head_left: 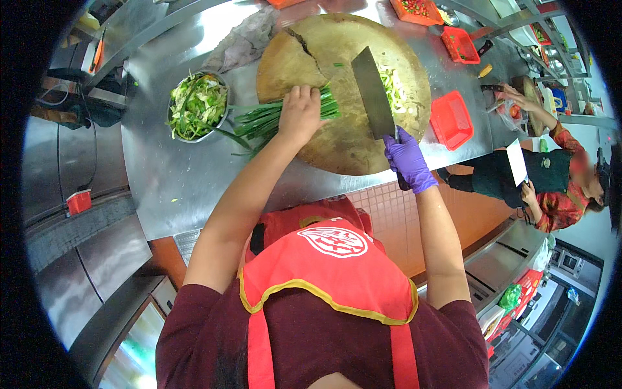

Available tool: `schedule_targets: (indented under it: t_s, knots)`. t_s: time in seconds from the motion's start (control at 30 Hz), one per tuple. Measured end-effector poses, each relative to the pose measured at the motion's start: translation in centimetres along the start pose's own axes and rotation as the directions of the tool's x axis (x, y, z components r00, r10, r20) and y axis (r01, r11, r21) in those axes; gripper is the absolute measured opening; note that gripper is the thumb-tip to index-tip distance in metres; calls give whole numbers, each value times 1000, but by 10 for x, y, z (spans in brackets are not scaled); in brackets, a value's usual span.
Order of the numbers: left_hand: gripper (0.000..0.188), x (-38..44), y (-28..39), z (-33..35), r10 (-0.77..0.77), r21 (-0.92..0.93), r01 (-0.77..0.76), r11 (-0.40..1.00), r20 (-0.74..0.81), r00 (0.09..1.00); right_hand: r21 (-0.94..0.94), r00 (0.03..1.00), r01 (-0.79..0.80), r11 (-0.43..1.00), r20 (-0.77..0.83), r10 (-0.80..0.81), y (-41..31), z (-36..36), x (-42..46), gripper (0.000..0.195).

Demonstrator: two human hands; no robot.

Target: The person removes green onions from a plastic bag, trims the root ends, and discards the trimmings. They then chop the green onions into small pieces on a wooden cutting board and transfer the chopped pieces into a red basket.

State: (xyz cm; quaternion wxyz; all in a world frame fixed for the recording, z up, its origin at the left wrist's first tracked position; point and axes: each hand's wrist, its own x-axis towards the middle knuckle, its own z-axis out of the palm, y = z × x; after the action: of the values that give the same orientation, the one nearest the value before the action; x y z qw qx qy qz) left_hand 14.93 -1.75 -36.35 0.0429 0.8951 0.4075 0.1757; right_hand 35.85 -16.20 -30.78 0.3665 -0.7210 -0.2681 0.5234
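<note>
A bundle of long green leafy stalks, perhaps garlic chives or scallions (260, 119), lies across the left part of a round wooden chopping block (340, 146). My bare left hand (302, 112) presses down on it, close to the cut ends. In a purple glove, my right hand (408, 160) grips the handle of a broad cleaver (373, 92), whose blade is over the block, apart from the bundle. Pale green cut pieces (394, 90) are heaped to the right of the blade. One small green piece (338, 64) lies near the block's crack.
Left of the block stands a metal bowl of vegetable scraps (198, 106); behind it lies a grey cloth (243, 41). Red plastic baskets (452, 120) line the right side of the steel table (165, 189). A co-worker (549, 170) at the far right holds another cleaver (517, 162).
</note>
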Motion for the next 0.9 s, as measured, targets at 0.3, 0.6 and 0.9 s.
schedule_targets:
  t_s: [0.3, 0.6, 0.9]
  knots:
    - [101, 29, 33, 12, -58, 6, 58, 998, 6, 998, -507, 855, 464, 726, 40, -518, -8, 2, -35, 22]
    - [109, 12, 27, 2, -114, 46, 110, 993, 94, 989, -564, 885, 428, 707, 101, -455, -23, 15, -36, 20]
    - [88, 8, 24, 14, -85, 5, 85, 996, 99, 991, -678, 935, 304, 669, 77, -346, -25, 28, -28, 17]
